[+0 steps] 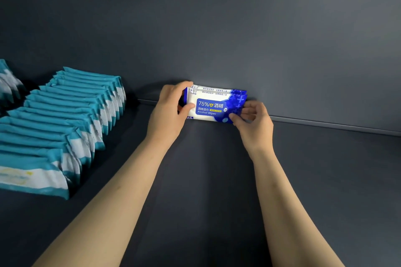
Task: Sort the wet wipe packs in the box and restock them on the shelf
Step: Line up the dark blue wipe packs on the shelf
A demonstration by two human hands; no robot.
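Stock already placed: a long row of teal-and-white soft plastic wet wipe packs (71, 115) is seen standing on edge, running from the lower left of the frame up toward the middle left; this colour is judged sorted and shelved.
Second teal group: part of another set of teal-and-white packs (8, 84) is cut off at the far left edge; its extent cannot be told.
Item in hand: a small bundle of blue-and-white alcohol wipe packs (211, 106), apparently two or three, is held upright at the centre of the frame, at or just in front of the dark grey back wall (238, 28), its lower edge at the dark grey shelf surface (217, 180).
Left hand (171, 106): the left end of the bundle is gripped, thumb on the front face and fingers curled over the top.
Right hand (253, 119): the lower right end is pinched between thumb and fingertips.
Progress: a second row, for the blue kind, is judged to be only just started; bare shelf is seen in front of the bundle and to its right.
Left to do: the bundle is not yet let go and squared up.
Box: not in view, so the remaining number of packs cannot be told.
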